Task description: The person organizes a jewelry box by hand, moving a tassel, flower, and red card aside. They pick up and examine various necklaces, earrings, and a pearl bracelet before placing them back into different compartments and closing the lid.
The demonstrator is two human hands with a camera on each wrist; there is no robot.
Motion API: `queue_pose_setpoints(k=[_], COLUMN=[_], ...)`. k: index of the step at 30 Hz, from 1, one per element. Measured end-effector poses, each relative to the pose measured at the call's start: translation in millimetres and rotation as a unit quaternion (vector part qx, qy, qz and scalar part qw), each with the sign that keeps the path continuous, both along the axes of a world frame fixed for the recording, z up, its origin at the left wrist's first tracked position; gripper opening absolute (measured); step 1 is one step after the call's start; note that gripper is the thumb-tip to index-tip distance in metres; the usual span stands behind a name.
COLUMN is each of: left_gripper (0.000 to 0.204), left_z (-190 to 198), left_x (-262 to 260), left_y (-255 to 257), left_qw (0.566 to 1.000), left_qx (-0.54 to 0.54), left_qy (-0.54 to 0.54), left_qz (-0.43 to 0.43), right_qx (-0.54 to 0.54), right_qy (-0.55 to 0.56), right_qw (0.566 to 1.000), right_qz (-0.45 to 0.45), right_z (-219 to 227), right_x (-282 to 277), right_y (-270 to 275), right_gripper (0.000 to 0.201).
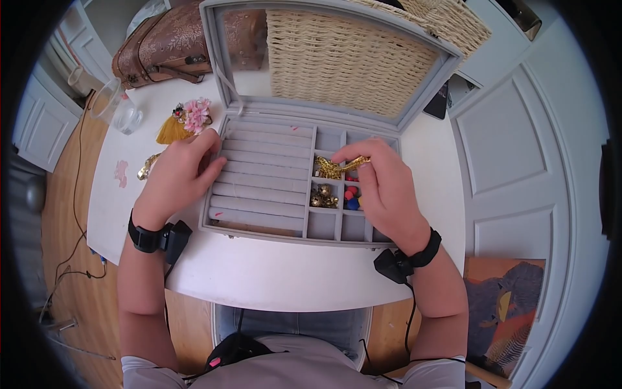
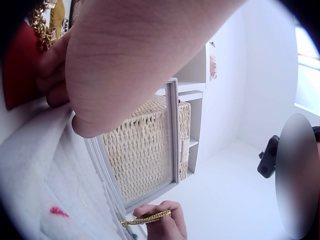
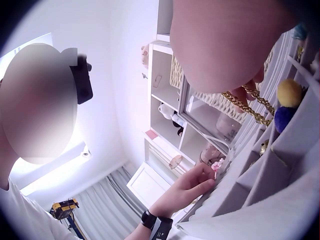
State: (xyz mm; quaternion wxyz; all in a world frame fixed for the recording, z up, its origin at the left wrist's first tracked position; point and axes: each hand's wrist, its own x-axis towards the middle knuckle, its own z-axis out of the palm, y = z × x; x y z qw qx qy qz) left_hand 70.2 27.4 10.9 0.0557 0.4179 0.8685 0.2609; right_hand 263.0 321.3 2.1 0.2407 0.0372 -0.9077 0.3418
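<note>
A grey jewelry box [image 1: 259, 231] lies on the white table with its clear-windowed lid raised. My right hand [image 1: 387, 188] is over the small compartments on its right, pinching a gold chain [image 1: 355, 163] between thumb and fingers. The lower part of the chain lies in a compartment in the upper middle. Below it, another compartment holds gold bells [image 1: 324, 194]; pom-poms [image 1: 351, 194] in red and blue sit beside them. My left hand [image 1: 180, 170] rests at the box's left edge, thumb by the rim. Its fingers are near a red flat piece [image 2: 22, 70] in the left wrist view.
Left of the box lie a pink flower ornament [image 1: 196, 115] with a yellow tassel [image 1: 173, 131] and a gold piece [image 1: 146, 167]. A clear glass [image 1: 127, 118] stands farther left. Behind are a brown patterned case [image 1: 165, 48] and a woven basket [image 1: 447, 23]. A phone [image 1: 438, 104] lies at the back right.
</note>
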Motion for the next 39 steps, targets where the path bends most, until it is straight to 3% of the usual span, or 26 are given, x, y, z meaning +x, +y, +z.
queue_pose_setpoints(k=[2, 6, 14, 18, 26, 32, 39], left_gripper=[0.019, 0.020, 0.020, 0.020, 0.021, 0.020, 0.022], left_z=[0, -4, -1, -3, -2, 0, -9], left_x=[-1, -1, 0, 0, 0, 1, -3], left_y=[0, -1, 0, -1, -1, 0, -4], left_qw=[1.000, 1.000, 1.000, 1.000, 1.000, 1.000, 1.000], left_qx=[-0.006, 0.008, 0.001, -0.002, 0.005, 0.001, 0.012], left_qy=[-0.007, 0.014, 0.004, 0.005, 0.014, 0.011, 0.016], left_qz=[0.004, -0.010, -0.002, -0.003, -0.007, -0.011, -0.023], right_qx=[-0.112, -0.171, -0.060, -0.058, 0.155, 0.213, 0.188], right_qy=[0.004, -0.031, -0.079, -0.055, -0.128, -0.157, -0.175], right_qw=[0.993, 0.985, 0.993, 0.996, 0.979, 0.962, 0.964], right_qz=[0.023, 0.015, -0.059, -0.034, -0.035, -0.075, -0.070], right_z=[-8, -9, 0, -7, 11, 15, 10], right_x=[-1, 2, 4, 0, 10, 18, 14], right_y=[1, 0, -3, -3, -4, -6, 1], right_gripper=[0.018, 0.017, 0.016, 0.012, 0.020, 0.021, 0.016])
